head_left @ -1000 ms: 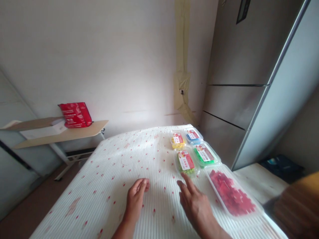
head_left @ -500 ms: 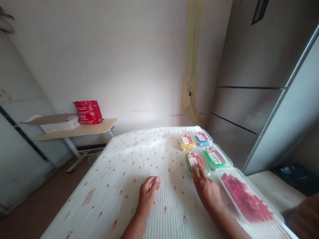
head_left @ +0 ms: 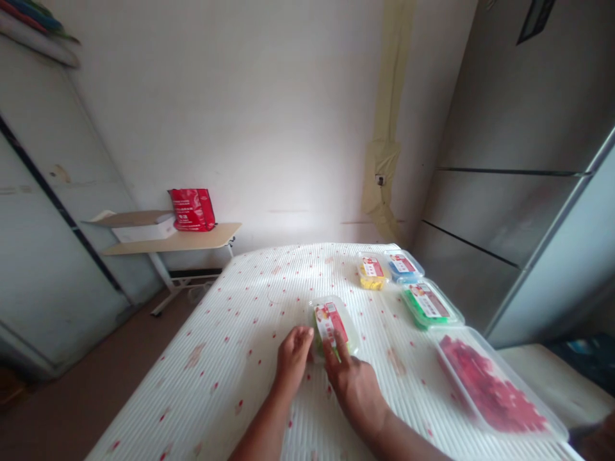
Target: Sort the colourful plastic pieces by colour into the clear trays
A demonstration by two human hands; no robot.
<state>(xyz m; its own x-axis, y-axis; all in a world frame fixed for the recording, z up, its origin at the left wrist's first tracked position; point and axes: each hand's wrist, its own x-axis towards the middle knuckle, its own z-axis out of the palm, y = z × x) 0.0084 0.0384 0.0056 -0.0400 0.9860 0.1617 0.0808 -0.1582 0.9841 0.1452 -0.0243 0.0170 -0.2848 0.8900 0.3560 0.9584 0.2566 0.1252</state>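
A clear plastic container (head_left: pixel 353 333) with a red-and-white label and greenish contents lies on the table in front of me. My right hand (head_left: pixel 355 384) is on its near right part, two fingers stretched over the label and lid, the others partly hidden below. At the container's left edge, my left hand (head_left: pixel 291 352) has its fingers curled closed, thumb and fingertips against the rim. Further right sit similar containers, one with yellow pieces (head_left: pixel 371 283), one blue (head_left: pixel 406 276) and one green (head_left: pixel 423 317). The larger clear container (head_left: pixel 494 390) with red pieces lies at the near right.
A ribbed white tablecloth (head_left: pixel 230 371) with red spots covers the table. Beyond its left side, a small desk (head_left: pixel 211 238) carries a red bag (head_left: pixel 193 210) and a white box (head_left: pixel 144 229). A tall grey refrigerator (head_left: pixel 485 205) stands to the right.
My right hand has brought the greenish container leftward, away from the other containers, to my left hand. My left hand now meets its edge. The view has turned slightly left.
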